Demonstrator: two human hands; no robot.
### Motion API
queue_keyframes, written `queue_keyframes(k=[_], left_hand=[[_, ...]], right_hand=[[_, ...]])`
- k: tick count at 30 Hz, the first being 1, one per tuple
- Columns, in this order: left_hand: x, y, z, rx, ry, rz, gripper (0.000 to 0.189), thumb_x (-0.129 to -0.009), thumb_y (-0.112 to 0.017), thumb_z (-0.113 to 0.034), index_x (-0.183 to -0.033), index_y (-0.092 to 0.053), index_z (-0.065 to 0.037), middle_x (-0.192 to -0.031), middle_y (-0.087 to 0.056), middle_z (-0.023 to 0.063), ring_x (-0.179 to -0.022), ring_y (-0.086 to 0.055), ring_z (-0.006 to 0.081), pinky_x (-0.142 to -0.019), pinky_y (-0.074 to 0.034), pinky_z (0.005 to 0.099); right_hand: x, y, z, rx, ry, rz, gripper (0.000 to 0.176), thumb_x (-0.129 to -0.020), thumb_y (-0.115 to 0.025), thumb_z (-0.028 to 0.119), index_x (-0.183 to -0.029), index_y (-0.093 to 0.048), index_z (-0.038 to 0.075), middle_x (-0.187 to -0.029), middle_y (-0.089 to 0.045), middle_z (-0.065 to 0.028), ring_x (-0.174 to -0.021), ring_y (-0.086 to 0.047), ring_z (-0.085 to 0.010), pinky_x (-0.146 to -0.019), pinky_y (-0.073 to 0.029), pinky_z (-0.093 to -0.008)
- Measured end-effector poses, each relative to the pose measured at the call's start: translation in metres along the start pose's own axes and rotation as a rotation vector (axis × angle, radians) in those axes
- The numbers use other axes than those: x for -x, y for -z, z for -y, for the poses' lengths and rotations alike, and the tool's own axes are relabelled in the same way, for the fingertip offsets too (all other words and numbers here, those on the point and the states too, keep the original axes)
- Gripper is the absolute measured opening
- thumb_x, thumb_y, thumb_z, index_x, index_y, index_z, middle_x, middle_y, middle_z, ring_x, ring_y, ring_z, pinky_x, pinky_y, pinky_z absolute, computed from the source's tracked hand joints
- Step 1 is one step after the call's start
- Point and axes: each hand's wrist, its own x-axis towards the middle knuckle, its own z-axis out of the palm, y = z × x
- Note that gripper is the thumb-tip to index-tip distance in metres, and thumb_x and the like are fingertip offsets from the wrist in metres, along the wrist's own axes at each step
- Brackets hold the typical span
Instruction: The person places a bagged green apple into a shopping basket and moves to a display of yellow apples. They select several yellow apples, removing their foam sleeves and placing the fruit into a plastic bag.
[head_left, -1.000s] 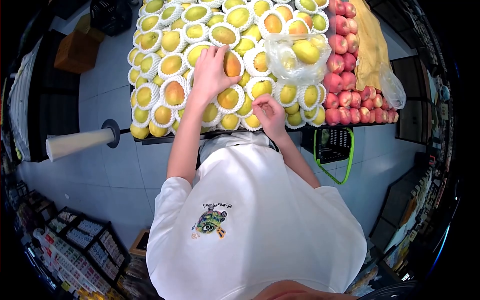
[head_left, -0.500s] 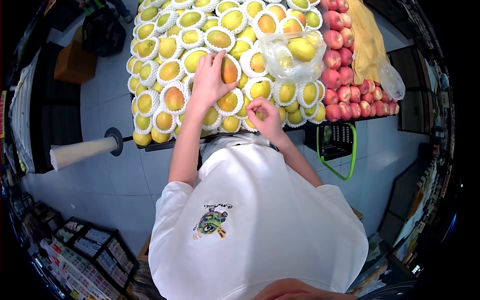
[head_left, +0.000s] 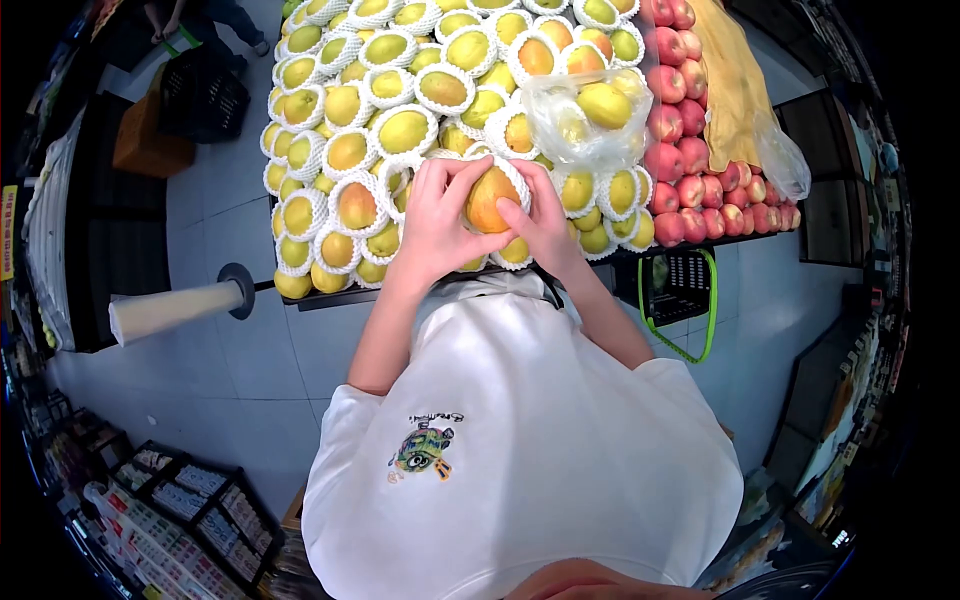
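Observation:
An orange-yellow mango [head_left: 489, 202] in a white foam net sits between my two hands, close above the front of the fruit display. My left hand [head_left: 438, 222] curls round its left side, thumb beneath and fingers over the top. From the right, my right hand [head_left: 548, 222] grips it with the thumb pressed on its front. Around it lie rows of yellow-green mangoes [head_left: 403, 131] in white foam nets. Just beyond my right hand, a clear plastic bag [head_left: 560, 145] with yellow mangoes inside rests on the pile.
Red apples [head_left: 664, 157] fill the right side of the stand, partly under a yellow cloth [head_left: 735, 90]. A black basket with a green handle [head_left: 678, 288] is below the right edge. At left, a roll of bags [head_left: 180, 310] sticks out. Someone stands by another black basket [head_left: 205, 95].
My left hand has lifted the orange mango from the pile and drawn it toward me. My right hand has come in and closed on its right side.

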Motion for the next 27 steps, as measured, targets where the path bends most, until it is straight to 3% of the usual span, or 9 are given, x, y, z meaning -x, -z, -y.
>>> queue_keyframes(k=[5,12,14,15,16,18,19,23,27], left_hand=[[0.026,-0.011,0.001,0.081,0.15,-0.087,0.108,-0.057,-0.097,-0.027,-0.151,-0.047,-0.007,-0.107,-0.055,0.0095,-0.096,-0.053,0.0241,-0.08,-0.05,0.0356],[0.056,-0.02,0.01,0.19,0.223,-0.138,0.093,-0.06,-0.096,-0.024,-0.141,-0.057,-0.001,-0.11,-0.055,0.007,-0.098,-0.055,0.022,-0.087,-0.05,0.033],[0.063,-0.03,0.017,0.69,0.402,-0.269,0.082,-0.065,-0.095,-0.018,-0.137,-0.061,0.002,-0.114,-0.055,0.006,-0.106,-0.058,0.0208,-0.096,-0.05,0.0319],[0.068,-0.03,0.016,0.923,0.495,-0.26,0.072,-0.082,-0.084,-0.029,-0.14,-0.057,0.003,-0.13,-0.057,0.0095,-0.122,-0.058,0.0224,-0.106,-0.047,0.0346],[0.071,-0.032,0.013,0.925,0.495,-0.263,0.072,-0.082,-0.084,-0.029,-0.14,-0.057,0.003,-0.13,-0.057,0.0095,-0.122,-0.058,0.0224,-0.106,-0.047,0.0346],[0.072,-0.036,0.004,1.309,0.856,-0.516,0.073,-0.097,-0.056,-0.057,-0.141,-0.055,0.001,-0.134,-0.061,0.014,-0.128,-0.058,0.0292,-0.107,-0.048,0.0401],[0.068,-0.039,0.005,1.36,0.99,-0.673,0.079,-0.101,-0.034,-0.066,-0.138,-0.056,0.001,-0.128,-0.065,0.0163,-0.114,-0.064,0.0307,-0.096,-0.053,0.0438],[0.067,-0.012,-0.003,1.62,0.967,-0.472,0.084,-0.099,-0.028,-0.071,-0.124,-0.061,0.002,-0.114,-0.069,0.0209,-0.09,-0.066,0.0307,-0.068,-0.047,0.0407],[0.073,-0.009,0.0,1.6,0.941,-0.408,0.086,-0.099,-0.028,-0.072,-0.12,-0.062,0.004,-0.113,-0.069,0.0213,-0.089,-0.066,0.0309,-0.065,-0.049,0.039]], right_hand=[[0.01,-0.016,0.002,0.058,-0.084,-0.113,0.036,-0.108,-0.058,0.02,-0.137,-0.052,-0.001,-0.121,-0.061,-0.0061,-0.108,-0.06,-0.0113,-0.094,-0.05,-0.0279],[0.011,-0.016,-0.01,0.01,-0.204,-0.267,0.02,-0.109,-0.058,0.017,-0.114,-0.064,-0.002,-0.096,-0.063,0.0026,-0.088,-0.056,-0.0033,-0.08,-0.048,-0.0215],[0.011,-0.019,-0.013,-0.007,-0.191,-0.303,0.018,-0.109,-0.058,0.015,-0.111,-0.064,-0.001,-0.093,-0.062,0.003,-0.087,-0.057,-0.0032,-0.079,-0.049,-0.0216],[0.012,-0.019,-0.014,-0.057,-0.199,-0.287,0.017,-0.108,-0.058,0.015,-0.11,-0.064,-0.001,-0.093,-0.063,0.0024,-0.085,-0.058,-0.0038,-0.076,-0.049,-0.022],[0.012,-0.019,-0.014,-0.108,-0.209,-0.27,0.015,-0.108,-0.058,0.014,-0.109,-0.064,0.0,-0.092,-0.063,0.0018,-0.083,-0.06,-0.0045,-0.074,-0.05,-0.0224],[0.014,-0.015,-0.012,-0.071,-0.24,-0.262,0.015,-0.108,-0.058,0.015,-0.109,-0.064,0.0,-0.092,-0.064,0.0012,-0.082,-0.061,-0.0053,-0.072,-0.05,-0.0224],[0.015,-0.012,-0.011,-0.035,-0.267,-0.257,0.015,-0.108,-0.058,0.015,-0.108,-0.064,0.001,-0.091,-0.064,0.0006,-0.081,-0.063,-0.0062,-0.07,-0.05,-0.0224],[0.005,0.0,-0.011,-0.037,-0.276,-0.283,0.016,-0.108,-0.059,0.016,-0.108,-0.064,0.001,-0.092,-0.065,0.0001,-0.081,-0.064,-0.007,-0.07,-0.05,-0.0215],[-0.017,0.004,-0.003,0.053,-0.102,-0.326,0.019,-0.107,-0.059,0.013,-0.121,-0.059,0.0,-0.095,-0.065,-0.0017,-0.083,-0.064,-0.0063,-0.072,-0.05,-0.0218]])
